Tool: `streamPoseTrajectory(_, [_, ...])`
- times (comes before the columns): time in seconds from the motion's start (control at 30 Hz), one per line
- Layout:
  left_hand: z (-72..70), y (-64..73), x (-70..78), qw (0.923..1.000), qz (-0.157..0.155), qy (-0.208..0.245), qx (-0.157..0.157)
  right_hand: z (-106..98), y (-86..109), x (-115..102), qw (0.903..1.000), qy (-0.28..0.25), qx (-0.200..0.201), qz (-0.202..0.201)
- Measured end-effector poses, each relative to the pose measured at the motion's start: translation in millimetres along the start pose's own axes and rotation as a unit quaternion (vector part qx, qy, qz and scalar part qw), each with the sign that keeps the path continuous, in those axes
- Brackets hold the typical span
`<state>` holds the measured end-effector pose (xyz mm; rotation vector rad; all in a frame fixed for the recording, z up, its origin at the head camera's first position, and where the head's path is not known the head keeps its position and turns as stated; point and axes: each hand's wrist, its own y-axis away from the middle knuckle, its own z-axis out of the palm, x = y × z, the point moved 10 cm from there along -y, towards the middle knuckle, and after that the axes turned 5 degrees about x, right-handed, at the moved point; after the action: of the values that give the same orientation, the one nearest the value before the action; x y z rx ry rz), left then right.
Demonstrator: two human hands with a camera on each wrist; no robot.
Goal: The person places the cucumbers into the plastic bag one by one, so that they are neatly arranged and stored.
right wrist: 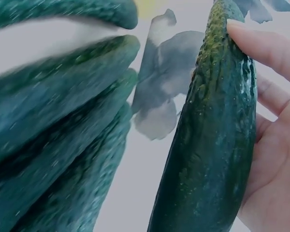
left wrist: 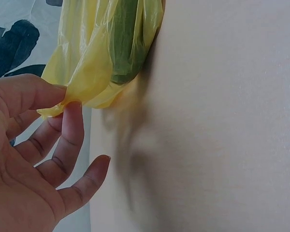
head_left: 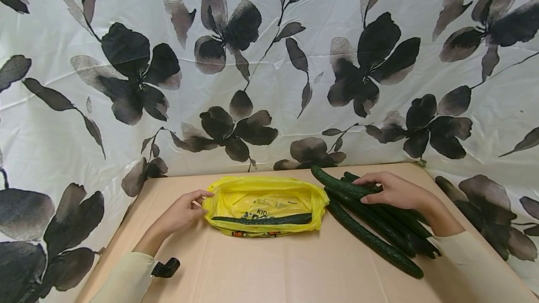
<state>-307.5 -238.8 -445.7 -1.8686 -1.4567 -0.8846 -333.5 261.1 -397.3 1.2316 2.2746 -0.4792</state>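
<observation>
A yellow plastic bag (head_left: 261, 191) lies with its mouth held wide, and one dark green cucumber (head_left: 269, 220) rests lengthwise inside it. My left hand (head_left: 185, 212) pinches the bag's left end between thumb and fingertips, while the little finger stands away from it. In the left wrist view the cucumber's end (left wrist: 125, 53) shows through the thin plastic. To the right of the bag, my right hand (head_left: 393, 193) grips a cucumber (right wrist: 208, 130) from a pile, thumb along one side and fingers partly hidden behind it.
Several more cucumbers (head_left: 370, 237) lie fanned diagonally beneath and beside the right hand, their far ends close to the bag. The table (head_left: 261, 270) has a light tan top. Behind it hangs a white cloth (head_left: 294, 88) with dark flowers. A black strap piece (head_left: 166, 268) sits at the left wrist.
</observation>
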Motion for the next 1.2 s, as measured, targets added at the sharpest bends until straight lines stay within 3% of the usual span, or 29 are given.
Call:
streamPoseTrajectory(0.37, [1.5, -2.0, -0.3, 1.0, -0.003, 0.003, 0.001, 6.2, -25.5, -36.3, 0.9992, -0.013, -0.017, -0.035])
streamPoseTrajectory(0.73, [2.0, -2.3, 0.3, 0.9999, -0.008, 0.005, 0.004, 14.6, -42.0, -58.4, 0.996, -0.042, -0.047, -0.064])
streamPoseTrajectory(1.2, [3.3, -4.3, 1.3, 0.9999, -0.008, -0.008, 0.003, 30.0, -70.0, -91.1, 0.9902, -0.057, -0.049, -0.118])
